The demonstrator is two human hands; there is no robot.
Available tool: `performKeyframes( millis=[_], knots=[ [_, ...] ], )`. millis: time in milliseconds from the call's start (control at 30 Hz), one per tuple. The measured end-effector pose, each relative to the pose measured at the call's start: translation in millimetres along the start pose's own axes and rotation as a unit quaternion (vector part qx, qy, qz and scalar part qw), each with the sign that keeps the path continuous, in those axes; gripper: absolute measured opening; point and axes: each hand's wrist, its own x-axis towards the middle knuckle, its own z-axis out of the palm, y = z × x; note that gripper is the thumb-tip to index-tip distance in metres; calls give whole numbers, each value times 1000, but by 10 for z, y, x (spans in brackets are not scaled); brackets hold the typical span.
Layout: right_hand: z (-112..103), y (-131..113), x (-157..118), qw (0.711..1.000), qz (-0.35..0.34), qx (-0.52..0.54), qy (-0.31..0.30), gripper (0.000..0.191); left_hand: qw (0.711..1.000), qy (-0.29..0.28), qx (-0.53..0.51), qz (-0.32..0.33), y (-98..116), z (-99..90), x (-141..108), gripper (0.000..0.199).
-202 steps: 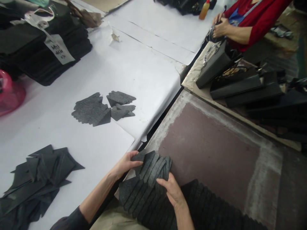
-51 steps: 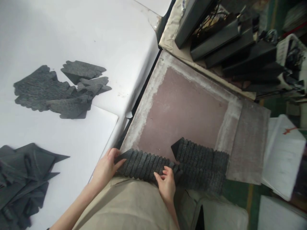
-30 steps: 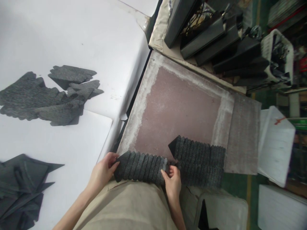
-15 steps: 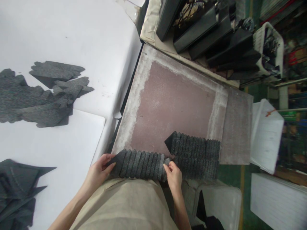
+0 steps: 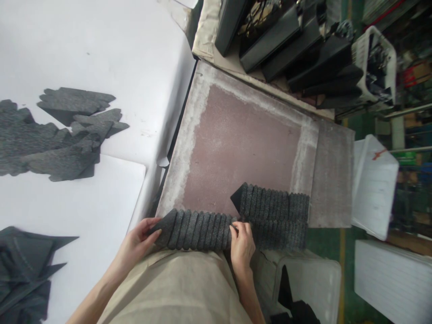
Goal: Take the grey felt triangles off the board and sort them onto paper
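A row of overlapping dark grey pieces point(image 5: 199, 230) lies along the near edge of the reddish-brown board point(image 5: 243, 144). My left hand point(image 5: 138, 240) pinches the pointed dark piece point(image 5: 166, 227) at the row's left end between thumb and fingers. At the right end, my right hand point(image 5: 242, 240) has thumb and fingers pressed together on the edge of the row; what exactly they grip is hidden. Beyond it, to the right, two more rows of overlapping pieces point(image 5: 275, 202) lie side by side on the board.
Loose dark grey pieces point(image 5: 64, 144) are heaped on the white-covered table point(image 5: 101, 45) at left, with darker pieces point(image 5: 25, 265) nearer. Long black parts point(image 5: 270, 47) and a white basket point(image 5: 393, 67) stand at upper right. A pale bin point(image 5: 334, 283) sits below the board.
My right hand has turned and curled its fingers more at the right end of the row; the lighter piece there is now hidden. My left hand keeps its grip. The view has shifted slightly.
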Motion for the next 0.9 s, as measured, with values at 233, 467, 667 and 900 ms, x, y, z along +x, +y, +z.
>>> performKeyframes(
  millis=[233, 467, 667, 900],
  knots=[
    [-49, -1, -77, 999, -36, -25, -14, 32, 998, 19, 51, 15, -143, -30, -34, 56],
    [155, -39, -371, 999, 21, -11, -24, 27, 994, 40, 97, 11, -214, -66, -9, 61],
    [238, -134, -341, 975, 167, 128, -69, 34, 993, 20, 117, 4, -354, -131, 40, 59],
    [137, -59, -218, 971, 169, 151, -78, 19, 993, 34, 113, -15, -340, -103, 40, 64]
  ],
)
